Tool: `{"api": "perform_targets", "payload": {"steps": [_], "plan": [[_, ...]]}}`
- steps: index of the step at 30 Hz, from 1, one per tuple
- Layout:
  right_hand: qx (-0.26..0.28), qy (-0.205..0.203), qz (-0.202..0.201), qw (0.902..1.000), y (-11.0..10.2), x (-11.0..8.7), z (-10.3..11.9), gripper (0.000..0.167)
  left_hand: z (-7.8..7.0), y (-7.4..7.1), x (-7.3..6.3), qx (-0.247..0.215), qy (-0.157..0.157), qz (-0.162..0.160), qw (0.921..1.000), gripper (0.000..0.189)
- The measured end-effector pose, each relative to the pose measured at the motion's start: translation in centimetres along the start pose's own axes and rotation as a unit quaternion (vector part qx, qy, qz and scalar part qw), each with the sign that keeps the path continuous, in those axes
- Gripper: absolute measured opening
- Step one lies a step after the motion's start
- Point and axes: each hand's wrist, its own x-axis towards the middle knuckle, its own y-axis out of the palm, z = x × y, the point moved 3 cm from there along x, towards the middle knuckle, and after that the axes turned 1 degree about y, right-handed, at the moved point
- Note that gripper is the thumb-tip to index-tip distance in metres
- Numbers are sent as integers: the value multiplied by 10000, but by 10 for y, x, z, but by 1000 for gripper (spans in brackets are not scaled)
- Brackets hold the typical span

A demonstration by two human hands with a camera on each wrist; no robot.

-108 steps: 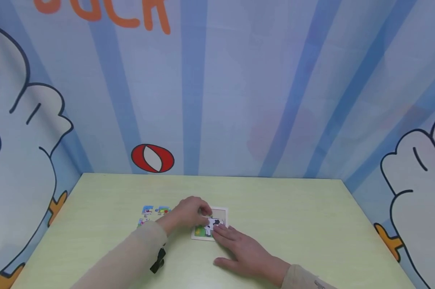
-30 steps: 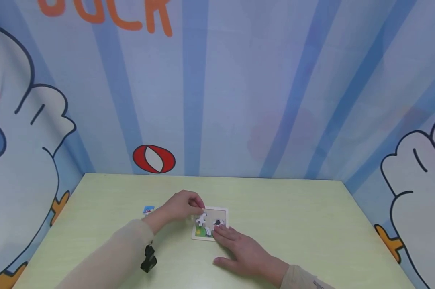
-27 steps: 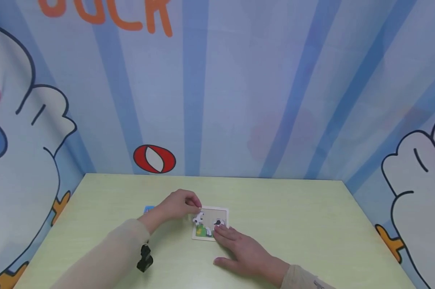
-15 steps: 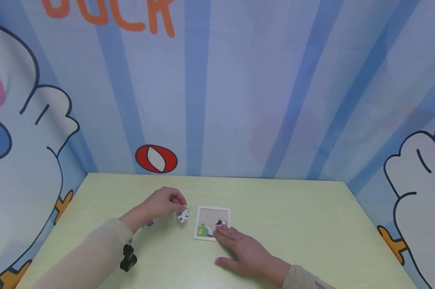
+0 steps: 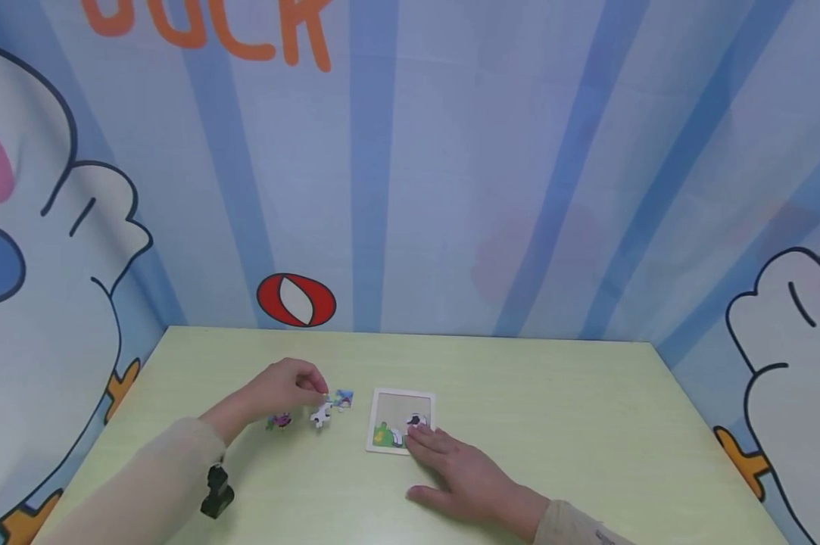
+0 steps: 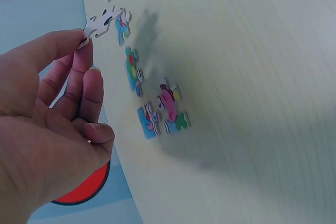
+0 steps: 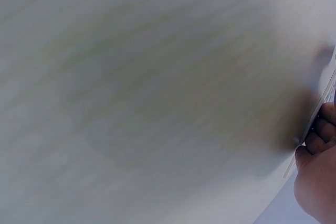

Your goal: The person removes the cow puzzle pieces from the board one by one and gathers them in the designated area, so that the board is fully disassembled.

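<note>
Pale wood-grained table (image 5: 553,424) carries a small white-rimmed puzzle tray (image 5: 404,391), set just below the centre of the head view. The left hand (image 5: 280,390), toward ten o'clock from the tray, pinches a black-spotted white piece (image 5: 320,415) by its edge between fingertips, the other fingers curled inward. That piece is off the table, at nine o'clock from the tray and well apart from it.

The right hand (image 5: 460,477) comes in from four o'clock, its fingers straight and their tips on the tray's near corner, the thumb spread away. Inside the tray, a green-and-yellow piece (image 5: 385,434) sits toward eight o'clock and a black-patched piece (image 5: 416,418) near three; the twelve o'clock side shows bare backing. The right fingertips hide part of the contents.

The left wrist view shows loose pieces on the table, among them a pink one (image 6: 168,103), a green one (image 6: 131,69) and a blue one (image 6: 148,121).

The step in hand appears to be handling the spotted piece outside the tray; whether it is being set aside or turned for fitting cannot be told. Either move calls for a steady pinch that clears the loose pieces.
</note>
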Motion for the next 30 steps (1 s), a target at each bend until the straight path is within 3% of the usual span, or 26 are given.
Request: {"api": "perform_targets", "payload": {"steps": [9,17,30], "plan": [[-21,27,4,10000,1,1,0,77,18,-5,-5,79,-167,41,9998,11],[-27,61,39,10000,2,1,0,78,33,2,-3,24,-405,-36,9992,12],[3,109,31,9999,3,1,0,78,35,9,-5,315,-26,-268,9991,12]]}}
